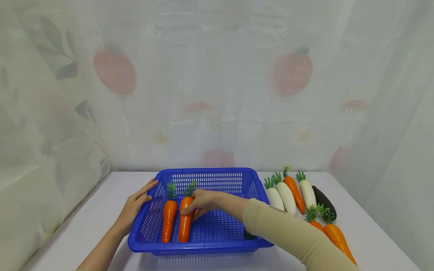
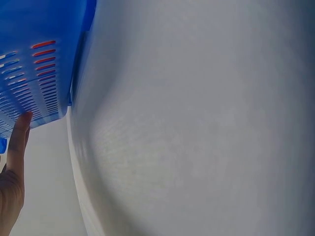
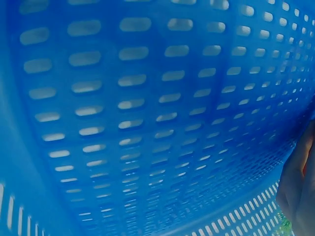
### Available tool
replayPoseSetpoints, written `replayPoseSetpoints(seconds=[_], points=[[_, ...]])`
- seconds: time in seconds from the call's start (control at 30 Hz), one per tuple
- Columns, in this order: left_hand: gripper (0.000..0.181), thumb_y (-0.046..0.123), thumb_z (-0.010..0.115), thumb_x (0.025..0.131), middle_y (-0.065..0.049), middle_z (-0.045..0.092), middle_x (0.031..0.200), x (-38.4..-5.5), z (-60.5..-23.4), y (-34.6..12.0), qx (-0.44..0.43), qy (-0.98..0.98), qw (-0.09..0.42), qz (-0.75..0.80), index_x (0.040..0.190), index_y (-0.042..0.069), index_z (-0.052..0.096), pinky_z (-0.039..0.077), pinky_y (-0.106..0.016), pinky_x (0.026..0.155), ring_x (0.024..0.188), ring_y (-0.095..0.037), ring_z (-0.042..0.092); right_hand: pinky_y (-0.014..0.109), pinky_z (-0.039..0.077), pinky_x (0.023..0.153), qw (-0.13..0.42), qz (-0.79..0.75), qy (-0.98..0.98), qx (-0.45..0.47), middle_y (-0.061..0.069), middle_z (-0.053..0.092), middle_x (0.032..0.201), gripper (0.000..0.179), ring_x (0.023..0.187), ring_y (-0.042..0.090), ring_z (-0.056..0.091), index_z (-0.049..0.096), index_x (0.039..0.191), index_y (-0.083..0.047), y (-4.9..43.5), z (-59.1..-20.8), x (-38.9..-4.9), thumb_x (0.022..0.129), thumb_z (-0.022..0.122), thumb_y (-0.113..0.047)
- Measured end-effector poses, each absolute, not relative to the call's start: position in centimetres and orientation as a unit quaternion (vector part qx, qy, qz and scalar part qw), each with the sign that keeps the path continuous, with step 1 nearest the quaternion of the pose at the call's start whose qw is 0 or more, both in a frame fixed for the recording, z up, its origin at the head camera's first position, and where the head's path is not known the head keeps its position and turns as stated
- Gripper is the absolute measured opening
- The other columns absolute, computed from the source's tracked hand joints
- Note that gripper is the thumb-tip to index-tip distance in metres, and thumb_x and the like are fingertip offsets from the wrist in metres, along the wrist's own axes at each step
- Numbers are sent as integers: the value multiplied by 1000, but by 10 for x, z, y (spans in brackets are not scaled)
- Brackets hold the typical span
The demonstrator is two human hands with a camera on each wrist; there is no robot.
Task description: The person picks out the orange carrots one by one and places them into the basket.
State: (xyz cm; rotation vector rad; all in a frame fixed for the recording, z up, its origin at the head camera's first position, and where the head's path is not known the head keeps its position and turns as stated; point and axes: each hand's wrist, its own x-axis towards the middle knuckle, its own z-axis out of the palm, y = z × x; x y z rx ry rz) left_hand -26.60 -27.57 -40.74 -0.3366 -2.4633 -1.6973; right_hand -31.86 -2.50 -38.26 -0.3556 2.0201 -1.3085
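A blue plastic basket (image 1: 217, 246) with slotted walls stands on the table. Inside, on its left, lie two orange carrots with green tops, a left carrot (image 1: 168, 222) and a right carrot (image 1: 184, 226). My right hand (image 1: 203, 201) reaches into the basket and grips the right carrot near its upper end, thumb across the top. At the basket's left side, my left hand (image 1: 133, 207) rests with fairly straight fingers against the rim. The left wrist view shows a finger (image 2: 20, 132) on the slotted outer wall. A dark end of something (image 1: 249, 235) shows beside my right sleeve, mostly hidden.
To the right of the basket lie several white radishes (image 1: 286, 197), an orange carrot (image 1: 294, 194), a dark long vegetable (image 1: 325, 203) and two more carrots, one of them a larger carrot (image 1: 337, 237) near the front. A patterned curtain (image 1: 217, 94) hangs behind the white table (image 1: 91, 214).
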Motion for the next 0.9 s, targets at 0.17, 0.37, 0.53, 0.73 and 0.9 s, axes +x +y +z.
replayPoseSetpoints(seconds=[0.17,0.37,0.53,0.73,0.9], points=[[48,15,42,102,-12,20,166,-265,-408,-275,-116,-815,67,-564,149,10,43,30,0,94,152,-45,16,45,59,85,354,-506,775,-134,17,67,97,32,82,27,69,56,111,6,-26,-385,-320,86,73,-3],[48,16,43,102,-13,20,166,-264,-408,-276,-120,-817,70,-560,149,9,43,29,1,94,152,-45,15,42,60,82,365,-499,776,-124,17,66,98,48,80,27,69,51,127,13,-26,-384,-322,86,71,-1],[48,17,42,102,-12,20,166,-264,-407,-277,-118,-818,70,-558,149,9,43,29,2,94,152,-44,15,42,59,83,368,-490,781,-124,21,66,108,62,83,29,70,42,138,14,-27,-382,-322,86,71,0],[48,18,41,102,-11,19,167,-265,-408,-278,-117,-820,67,-556,150,10,43,28,2,94,152,-44,15,41,60,82,364,-473,792,-131,24,62,125,66,85,29,72,40,142,11,-26,-380,-322,86,71,-1],[48,18,42,103,-10,19,167,-267,-410,-278,-117,-823,69,-552,150,12,43,26,4,93,153,-43,13,44,59,84,368,-468,793,-132,27,58,131,68,90,33,72,38,144,11,-24,-378,-322,86,71,0]])
